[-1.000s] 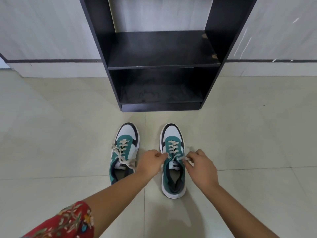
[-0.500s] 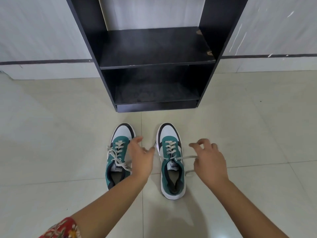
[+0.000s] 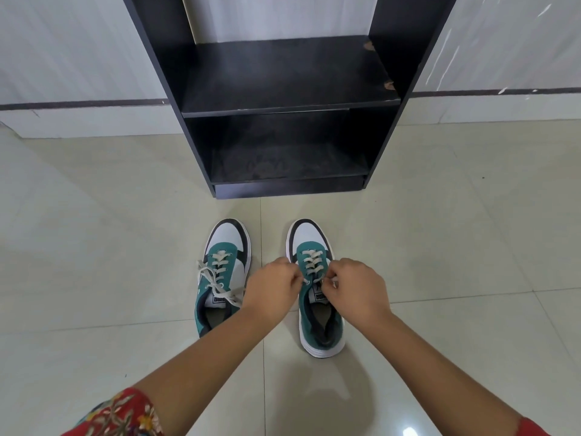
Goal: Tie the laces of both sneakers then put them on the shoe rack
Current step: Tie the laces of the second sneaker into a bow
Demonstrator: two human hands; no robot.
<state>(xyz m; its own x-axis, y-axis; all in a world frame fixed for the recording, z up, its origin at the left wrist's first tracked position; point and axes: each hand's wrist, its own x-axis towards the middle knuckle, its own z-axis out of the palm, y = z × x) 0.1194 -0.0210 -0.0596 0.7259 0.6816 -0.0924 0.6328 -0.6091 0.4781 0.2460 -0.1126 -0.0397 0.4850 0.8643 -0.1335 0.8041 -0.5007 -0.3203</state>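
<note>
Two teal, white and black sneakers stand side by side on the tiled floor, toes pointing at the shoe rack. The left sneaker (image 3: 224,272) has loose cream laces spilling over its left side and tongue. Over the tongue of the right sneaker (image 3: 316,313), my left hand (image 3: 273,291) and my right hand (image 3: 358,292) are close together, each pinching a lace end of that shoe. The black shoe rack (image 3: 283,99) stands just beyond the toes, with two bare shelves.
Light floor tiles (image 3: 110,247) spread out on both sides of the sneakers. A pale wall with a dark stripe (image 3: 78,103) runs behind the rack. My red flowered sleeve (image 3: 116,413) shows at the bottom left.
Half a second ago my hands were spread apart, pulling the right sneaker's laces outward. Now they have come back together over its tongue.
</note>
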